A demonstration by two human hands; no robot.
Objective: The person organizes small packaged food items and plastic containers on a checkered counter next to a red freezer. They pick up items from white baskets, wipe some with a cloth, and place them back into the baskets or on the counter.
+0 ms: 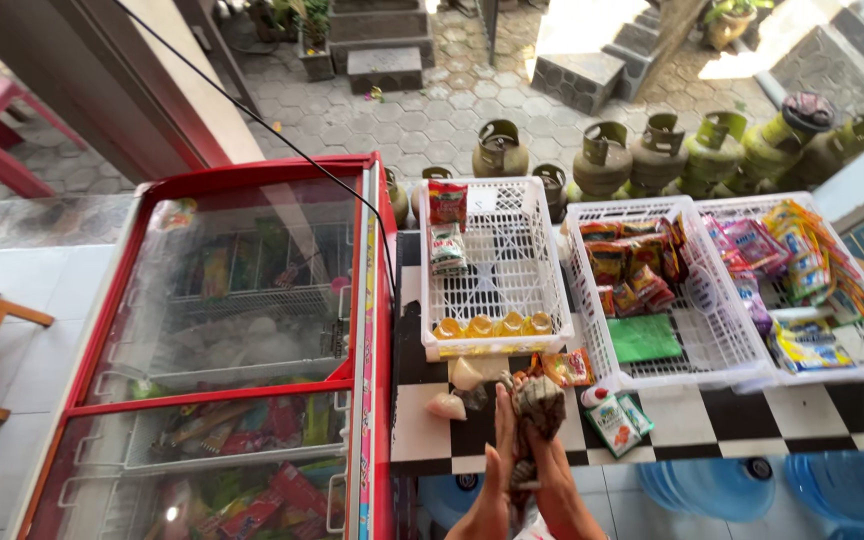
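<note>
Both hands, left hand and right hand, clamp a crumpled cloth above the counter; best wipe steadily, avoiding nearby packets.

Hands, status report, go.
Both hands together at counter edge, gripping a crumpled brown wad. Left hand flat against it, right wrapped round. Snack packets and white basket close ahead.

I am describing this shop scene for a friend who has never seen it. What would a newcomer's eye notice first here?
Most striking is the red chest freezer on the left, its glass lids showing colourful packets inside. Right of it, three white plastic baskets with snack packets stand on a black-and-white checkered counter, with green gas cylinders on the paving behind. At the bottom centre, the left hand and right hand hold a crumpled brownish cloth over the counter.
</note>
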